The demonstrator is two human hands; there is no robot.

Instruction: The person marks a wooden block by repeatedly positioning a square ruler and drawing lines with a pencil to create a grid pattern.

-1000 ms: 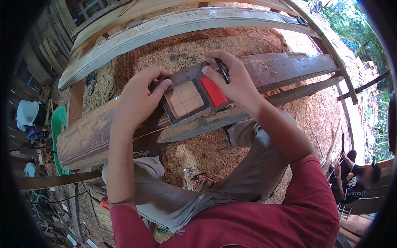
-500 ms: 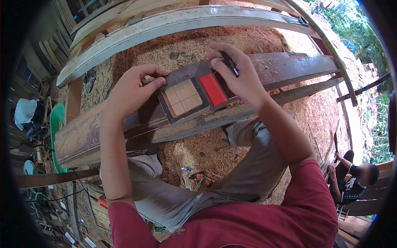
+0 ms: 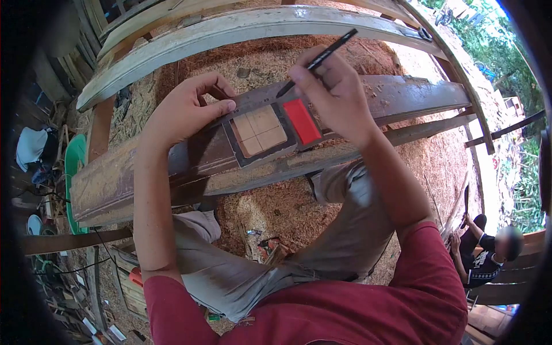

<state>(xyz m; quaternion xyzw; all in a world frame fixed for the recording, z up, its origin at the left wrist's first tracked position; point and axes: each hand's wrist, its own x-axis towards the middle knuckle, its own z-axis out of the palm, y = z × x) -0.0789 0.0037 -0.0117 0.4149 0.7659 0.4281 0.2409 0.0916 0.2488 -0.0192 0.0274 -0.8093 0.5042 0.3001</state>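
Note:
A flat black template (image 3: pixel 263 155) lies across a brown-painted wooden beam. Light wood (image 3: pixel 250 131) marked with thin crossing lines shows in its square window, and a bright red rectangle (image 3: pixel 302 122) sits to the right. My left hand (image 3: pixel 190 109) grips the template's upper left corner, thumb on top, its other fingers curled behind the far edge. In my right hand (image 3: pixel 333 95), over the red rectangle, a black pen (image 3: pixel 329 53) is held slanting. The pen's lower tip comes down at the template's top edge, near the window's upper right corner.
The brown beam (image 3: pixel 411 95) runs left to right before me, strewn with sawdust. Beyond it is a long pale plank (image 3: pixel 230 39). Wood shavings (image 3: pixel 261 207) cover the ground between my legs. Another person (image 3: pixel 489 259) sits at the far right. A green basin (image 3: pixel 75 178) stands at left.
The pen has swung from lying along my right hand to a writing hold, tip down at the template. My right hand has let go of the template's upper edge; my left stays.

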